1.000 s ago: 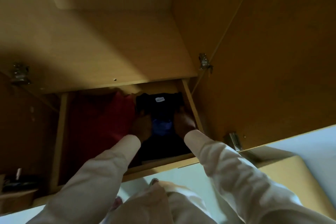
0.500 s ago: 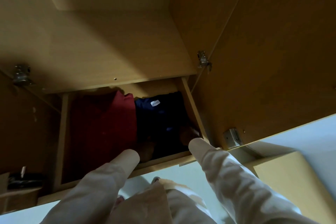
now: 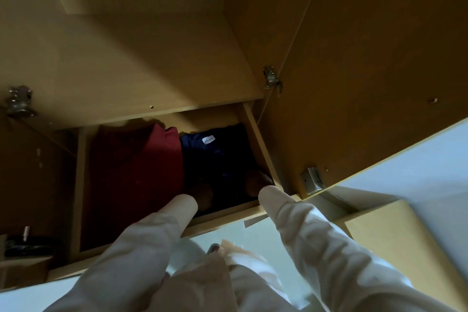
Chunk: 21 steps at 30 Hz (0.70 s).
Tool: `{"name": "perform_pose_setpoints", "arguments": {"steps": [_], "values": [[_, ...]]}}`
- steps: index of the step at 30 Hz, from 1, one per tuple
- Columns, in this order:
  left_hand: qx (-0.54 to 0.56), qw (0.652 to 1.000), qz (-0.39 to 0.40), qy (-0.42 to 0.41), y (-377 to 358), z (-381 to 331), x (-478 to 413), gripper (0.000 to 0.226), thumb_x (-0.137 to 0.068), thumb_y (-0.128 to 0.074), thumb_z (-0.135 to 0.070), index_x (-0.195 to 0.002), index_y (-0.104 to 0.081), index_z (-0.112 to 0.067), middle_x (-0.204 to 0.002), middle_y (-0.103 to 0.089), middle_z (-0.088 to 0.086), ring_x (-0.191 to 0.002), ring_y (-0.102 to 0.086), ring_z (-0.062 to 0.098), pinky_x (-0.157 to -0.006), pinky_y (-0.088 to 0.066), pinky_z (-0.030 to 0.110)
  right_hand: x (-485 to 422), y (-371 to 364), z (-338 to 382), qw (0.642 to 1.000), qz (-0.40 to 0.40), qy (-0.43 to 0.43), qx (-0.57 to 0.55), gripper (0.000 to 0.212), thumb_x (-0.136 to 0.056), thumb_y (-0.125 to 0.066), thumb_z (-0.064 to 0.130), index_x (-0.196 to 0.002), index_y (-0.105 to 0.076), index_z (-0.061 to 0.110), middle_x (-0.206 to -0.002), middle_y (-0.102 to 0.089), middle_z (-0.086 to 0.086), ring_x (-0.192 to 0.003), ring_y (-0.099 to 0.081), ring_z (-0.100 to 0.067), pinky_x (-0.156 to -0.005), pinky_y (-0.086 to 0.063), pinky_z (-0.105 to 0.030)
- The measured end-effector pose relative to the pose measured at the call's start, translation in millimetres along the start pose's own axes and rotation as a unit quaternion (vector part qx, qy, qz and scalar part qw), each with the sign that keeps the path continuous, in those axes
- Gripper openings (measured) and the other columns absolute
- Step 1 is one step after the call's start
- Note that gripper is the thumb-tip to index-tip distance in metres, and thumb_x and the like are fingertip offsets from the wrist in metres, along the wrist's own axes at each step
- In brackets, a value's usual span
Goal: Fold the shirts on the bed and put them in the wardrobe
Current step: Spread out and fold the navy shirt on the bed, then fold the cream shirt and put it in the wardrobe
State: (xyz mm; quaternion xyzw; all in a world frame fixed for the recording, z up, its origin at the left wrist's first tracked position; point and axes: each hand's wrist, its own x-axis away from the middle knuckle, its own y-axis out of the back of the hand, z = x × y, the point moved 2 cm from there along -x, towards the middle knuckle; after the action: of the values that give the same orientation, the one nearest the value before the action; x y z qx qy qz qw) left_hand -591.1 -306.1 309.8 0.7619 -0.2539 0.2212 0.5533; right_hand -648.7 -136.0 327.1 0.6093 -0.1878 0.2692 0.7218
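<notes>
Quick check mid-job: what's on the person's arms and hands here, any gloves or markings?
Both arms wear long, loose, pale cream sleeves: the left sleeve and the right sleeve are creased and plain, with no markings, and end at the wrists. The left hand and right hand are bare, without gloves. It is too dark there to tell rings or a watch.

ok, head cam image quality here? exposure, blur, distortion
Head view: the wardrobe compartment is underexposed, so the navy shirt reads near black and the left hand and right hand are dim shapes, fingers unreadable. Head view: a light patch falls across the upper panel; the sleeves look soft; wide-angle skews the door edges.
</notes>
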Motion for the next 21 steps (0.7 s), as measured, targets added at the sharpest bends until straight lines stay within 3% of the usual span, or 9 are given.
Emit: {"name": "perform_pose_setpoints", "arguments": {"steps": [2, 5, 8, 10, 12, 14, 17, 21], "values": [[0.056, 0.998, -0.019, -0.026, 10.2, 0.1, 5.4, 0.038, -0.1, -0.051, -0.014, -0.136, -0.052, -0.005, -0.135, -0.054, 0.014, -0.12, -0.054, 0.028, -0.099, -0.045, 0.032, 10.1, 7.2, 1.8, 0.999, -0.015, 0.015, -0.04, 0.055, -0.098, -0.052, 0.016, -0.15, -0.037, 0.007, -0.146, -0.048, -0.02, -0.133, -0.048, -0.038, -0.11, -0.04, -0.044], [0.162, 0.98, -0.116, -0.015, 21.0, -0.1, 13.3, 0.029, -0.094, -0.06, -0.017, -0.121, -0.061, -0.007, -0.12, -0.064, 0.014, -0.109, -0.061, 0.03, -0.089, -0.049, 0.034, 37.2, 9.8, -0.1, 0.991, -0.084, 0.043, -0.094, 0.063, -0.093, -0.063, 0.03, -0.149, -0.037, 0.019, -0.142, -0.053, -0.013, -0.125, -0.055, -0.035, -0.104, -0.047, -0.044], [0.248, 0.948, -0.191, -0.053, 26.3, -17.3, 34.6, 0.02, -0.091, -0.063, -0.016, -0.11, -0.065, -0.01, -0.105, -0.069, 0.01, -0.098, -0.066, 0.029, -0.082, -0.053, 0.038, 77.7, 0.0, -3.1, 0.965, -0.178, 0.082, -0.174, 0.056, -0.093, -0.065, 0.032, -0.145, -0.044, 0.026, -0.141, -0.052, -0.006, -0.118, -0.06, -0.028, -0.097, -0.053, -0.04], [0.329, 0.915, -0.218, -0.083, 25.4, -31.7, 52.9, 0.021, -0.093, -0.062, -0.014, -0.113, -0.066, -0.013, -0.103, -0.069, 0.004, -0.092, -0.067, 0.025, -0.081, -0.056, 0.038, 104.5, -9.5, -6.0, 0.945, -0.236, 0.081, -0.211, 0.05, -0.092, -0.066, 0.031, -0.14, -0.05, 0.026, -0.132, -0.056, -0.001, -0.106, -0.066, -0.02, -0.09, -0.055, -0.034], [0.368, 0.89, -0.238, -0.129, 14.2, -47.0, 81.2, 0.024, -0.093, -0.061, -0.01, -0.116, -0.067, -0.015, -0.101, -0.067, -0.003, -0.089, -0.065, 0.016, -0.081, -0.054, 0.028, 139.2, -28.7, -9.3, 0.928, -0.279, 0.069, -0.238, 0.044, -0.09, -0.067, 0.027, -0.132, -0.056, 0.025, -0.124, -0.06, 0.001, -0.094, -0.069, -0.013, -0.08, -0.052, -0.026], [0.382, 0.878, -0.233, -0.173, -6.6, -56.8, 110.9, 0.025, -0.091, -0.06, -0.006, -0.112, -0.068, -0.016, -0.101, -0.067, -0.005, -0.091, -0.063, 0.011, -0.08, -0.05, 0.019, 177.1, -56.2, -13.2, 0.915, -0.295, 0.038, -0.275, 0.038, -0.09, -0.067, 0.023, -0.127, -0.061, 0.022, -0.12, -0.063, 0.004, -0.085, -0.068, -0.009, -0.077, -0.051, -0.025], [0.389, 0.881, -0.184, -0.196, -57.4, -54.2, 139.9, 0.023, -0.089, -0.06, -0.009, -0.108, -0.068, -0.019, -0.103, -0.069, -0.006, -0.092, -0.067, 0.015, -0.08, -0.057, 0.032, 226.9, -111.4, -23.3, 0.893, -0.295, -0.024, -0.34, 0.029, -0.087, -0.069, 0.019, -0.116, -0.067, 0.019, -0.112, -0.07, 0.005, -0.08, -0.07, -0.01, -0.079, -0.054, -0.028], [0.346, 0.916, -0.104, -0.175, -147.8, -41.9, 171.8, 0.02, -0.088, -0.059, -0.016, -0.105, -0.069, -0.022, -0.096, -0.068, -0.013, -0.09, -0.067, 0.014, -0.081, -0.059, 0.041, 281.0, -204.3, -37.1, 0.866, -0.261, -0.096, -0.415, 0.02, -0.086, -0.067, 0.026, -0.106, -0.069, 0.028, -0.099, -0.074, 0.011, -0.076, -0.071, -0.006, -0.074, -0.056, -0.028]]}}
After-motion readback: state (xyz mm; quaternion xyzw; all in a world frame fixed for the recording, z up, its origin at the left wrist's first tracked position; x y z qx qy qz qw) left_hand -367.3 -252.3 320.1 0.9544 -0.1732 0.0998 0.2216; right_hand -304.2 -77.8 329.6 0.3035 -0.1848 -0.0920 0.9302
